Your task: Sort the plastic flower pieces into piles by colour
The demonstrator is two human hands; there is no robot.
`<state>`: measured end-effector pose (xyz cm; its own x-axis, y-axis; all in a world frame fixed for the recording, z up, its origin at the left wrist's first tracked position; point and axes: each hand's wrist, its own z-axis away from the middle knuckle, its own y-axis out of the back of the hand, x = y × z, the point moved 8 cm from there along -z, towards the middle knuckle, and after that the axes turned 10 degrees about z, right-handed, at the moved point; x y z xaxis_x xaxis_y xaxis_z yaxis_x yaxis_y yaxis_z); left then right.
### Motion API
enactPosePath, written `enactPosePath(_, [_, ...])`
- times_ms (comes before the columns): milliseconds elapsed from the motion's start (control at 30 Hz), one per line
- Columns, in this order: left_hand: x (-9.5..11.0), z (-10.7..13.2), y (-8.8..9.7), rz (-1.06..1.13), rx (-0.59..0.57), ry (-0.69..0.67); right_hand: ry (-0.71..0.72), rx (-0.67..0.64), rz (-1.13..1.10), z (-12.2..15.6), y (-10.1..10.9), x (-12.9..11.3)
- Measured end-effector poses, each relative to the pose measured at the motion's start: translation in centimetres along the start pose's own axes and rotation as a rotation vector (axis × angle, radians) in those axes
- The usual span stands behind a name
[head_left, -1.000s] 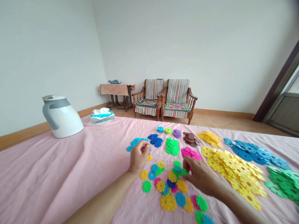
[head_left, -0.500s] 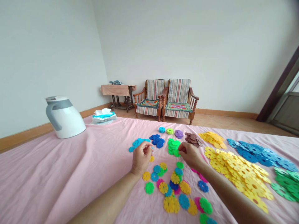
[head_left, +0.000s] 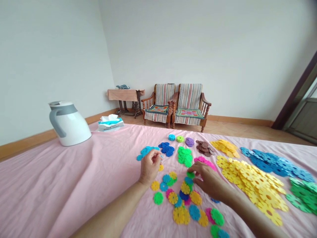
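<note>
My left hand [head_left: 150, 167] is closed in a pinch beside the light-blue pile [head_left: 146, 152]. A thin light-blue edge shows at its fingertips, seemingly a notched plastic disc; most of it is hidden. Lower and to the right, my right hand [head_left: 206, 177] reaches over the scattered mixed discs, thumb and fingers apart. Its fingertips touch or hover at a small green disc [head_left: 190, 175]; contact is hard to tell. A blue disc [head_left: 188, 180] lies just under that one. Behind the hands sit a bright green pile [head_left: 184, 156], a dark-blue pile [head_left: 166, 149] and a pink pile [head_left: 205, 162].
Larger yellow [head_left: 252, 180], blue [head_left: 274, 162] and green [head_left: 303, 195] disc piles spread at the right. Brown discs [head_left: 204, 147] lie farther back. A white jug [head_left: 73, 127] and a tissue box [head_left: 111, 123] stand on the pink cloth [head_left: 74, 181] at the left.
My right hand has moved down toward me from beside the bright green pile to the loose discs, and its fingers have spread. The pink pile is now uncovered. My left hand stays put.
</note>
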<state>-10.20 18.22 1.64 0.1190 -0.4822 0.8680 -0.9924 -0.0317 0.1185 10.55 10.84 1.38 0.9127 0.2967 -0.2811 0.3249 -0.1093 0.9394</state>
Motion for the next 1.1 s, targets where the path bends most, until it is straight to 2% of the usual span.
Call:
enactPosePath(167, [0.1, 0.0, 0.0, -0.005, -0.002, -0.002, -0.012, 0.052, 0.049, -0.5, 0.8, -0.7])
enactPosePath(300, [0.0, 0.0, -0.1, -0.013, -0.007, 0.011, -0.113, 0.112, 0.063, -1.6, 0.9, 0.4])
enactPosePath(500, [0.1, 0.0, -0.1, -0.005, -0.008, 0.010, -0.232, 0.166, 0.016, -4.2, -0.1, 2.1])
enactPosePath(633, [0.2, 0.1, -0.1, 0.006, -0.007, 0.020, -0.262, 0.197, -0.003, -4.3, 0.3, 2.6])
enactPosePath(800, [0.2, 0.1, -0.2, -0.018, -0.017, 0.013, -0.191, 0.145, -0.036, -1.3, 1.2, 1.3])
enactPosePath(1000, [-0.1, 0.0, -0.3, -0.028, -0.023, 0.014, 0.151, 0.037, -0.070, 2.0, 1.2, -3.0])
enactPosePath(1100, [-0.2, 0.0, -0.2, -0.023, -0.018, 0.002, 0.118, -0.011, -0.050, 2.0, 0.8, -2.9])
